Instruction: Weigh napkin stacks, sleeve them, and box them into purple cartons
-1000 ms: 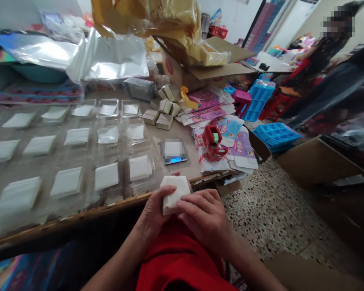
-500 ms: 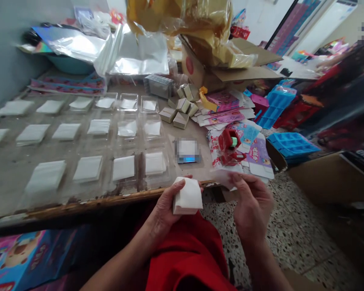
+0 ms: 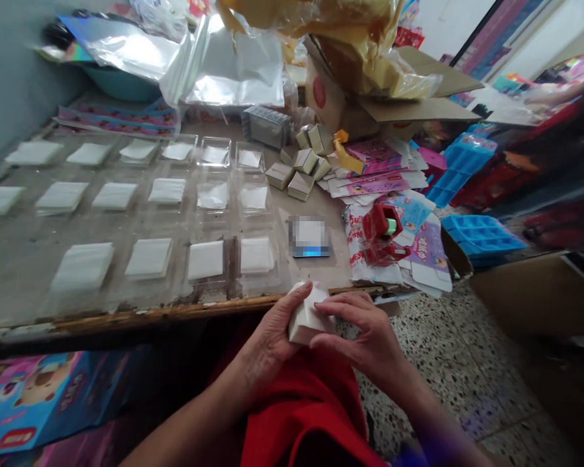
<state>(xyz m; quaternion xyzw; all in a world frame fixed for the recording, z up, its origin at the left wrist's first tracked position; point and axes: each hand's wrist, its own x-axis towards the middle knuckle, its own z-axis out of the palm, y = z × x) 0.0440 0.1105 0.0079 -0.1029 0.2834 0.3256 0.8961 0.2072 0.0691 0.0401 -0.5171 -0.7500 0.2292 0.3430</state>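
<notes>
My left hand (image 3: pixel 279 321) is wrapped round a thick stack of white paper sheets (image 3: pixel 305 329), held just off the table's front edge, its thumb pressed on top. On the stack's right side my right hand (image 3: pixel 363 327) has its forefinger on the top face and its thumb by the near corner. Whether a single sheet lies between those fingers cannot be made out. Beyond the hands, several clear plastic trays stand in rows, bearing smaller piles such as this white pile (image 3: pixel 255 255). A small device (image 3: pixel 310 251), partly blurred out, lies on the table just past the stack.
A red tape dispenser (image 3: pixel 380 224) rests on printed packaging at the table's right end. Behind it are flattened pink cartons (image 3: pixel 370 185) and small tan blocks (image 3: pixel 302 185). An open cardboard box (image 3: pixel 340 97) stands at the back. Blue compartment trays (image 3: pixel 484 232) lie right; another person is there.
My right hand has come in from the right to the stack; the thin, see-through sheet it pinched earlier no longer shows. My left hand keeps its hold.
</notes>
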